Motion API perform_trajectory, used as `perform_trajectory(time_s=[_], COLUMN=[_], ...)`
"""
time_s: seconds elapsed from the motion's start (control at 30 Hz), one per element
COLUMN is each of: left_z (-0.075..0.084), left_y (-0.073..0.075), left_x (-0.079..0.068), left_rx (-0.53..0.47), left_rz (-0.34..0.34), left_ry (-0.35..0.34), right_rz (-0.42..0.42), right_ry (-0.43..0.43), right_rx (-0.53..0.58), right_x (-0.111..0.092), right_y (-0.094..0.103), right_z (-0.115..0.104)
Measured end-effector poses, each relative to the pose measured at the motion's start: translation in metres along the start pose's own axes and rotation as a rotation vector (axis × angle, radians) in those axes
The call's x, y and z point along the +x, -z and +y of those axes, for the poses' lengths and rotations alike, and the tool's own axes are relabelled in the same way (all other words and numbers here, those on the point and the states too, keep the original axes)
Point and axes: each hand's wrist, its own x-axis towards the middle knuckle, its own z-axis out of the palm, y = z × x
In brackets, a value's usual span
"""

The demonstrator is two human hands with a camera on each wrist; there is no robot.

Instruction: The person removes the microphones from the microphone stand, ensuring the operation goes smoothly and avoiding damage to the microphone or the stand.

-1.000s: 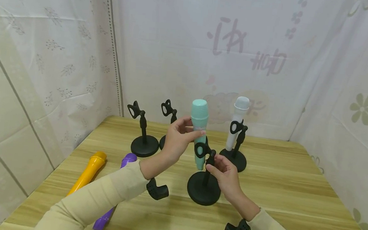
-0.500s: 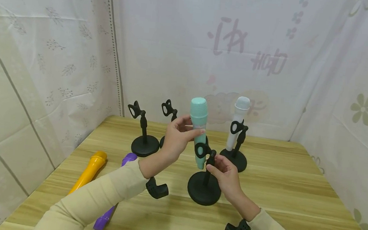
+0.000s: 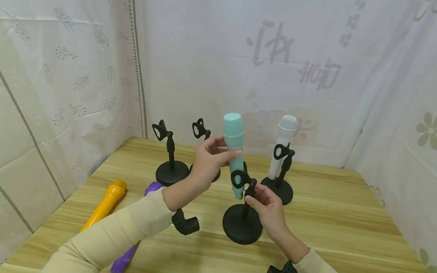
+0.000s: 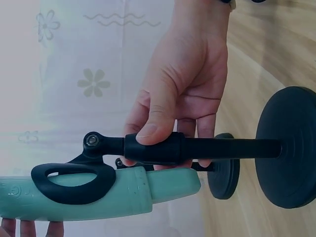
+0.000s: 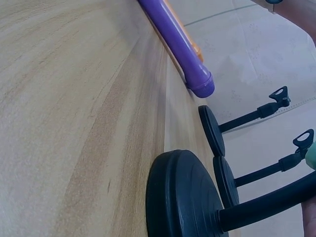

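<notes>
My left hand (image 3: 205, 165) holds a mint-green microphone (image 3: 234, 129) around its upper handle, head up and slightly tilted. Its lower handle sits between the clip arms of a black desktop microphone stand (image 3: 241, 227), which stands upright on the table. My right hand (image 3: 272, 211) pinches the post of that stand just below the clip joint. In the left wrist view, the right thumb and fingers close on the stand's collar (image 4: 160, 150), and the clip loop crosses the green handle (image 4: 126, 197). Left fingertips (image 4: 28, 228) show under the microphone there.
Behind on the right, a white microphone (image 3: 288, 123) rests in another black stand (image 3: 281, 193). Two stands with bare clips, one at the left (image 3: 171, 173) and one partly hidden (image 3: 200, 129), are farther back. Orange (image 3: 105, 202) and purple (image 3: 123, 261) microphones lie at the left.
The green microphone has shifted slightly up and to the left with my left hand, its head leaning farther left. My right hand and the stand stay in place.
</notes>
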Motion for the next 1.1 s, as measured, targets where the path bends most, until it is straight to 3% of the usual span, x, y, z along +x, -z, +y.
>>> perform_trajectory(time_s=[1.1], left_z=[0.0072], left_y=[0.0076], left_x=[0.0012], left_rx=[-0.071], left_rz=[0.052], left_ry=[0.038], right_rz=[0.004], right_ry=[-0.042], right_rx=[0.012], right_x=[-0.0015], right_y=[-0.0008], right_z=[-0.0042])
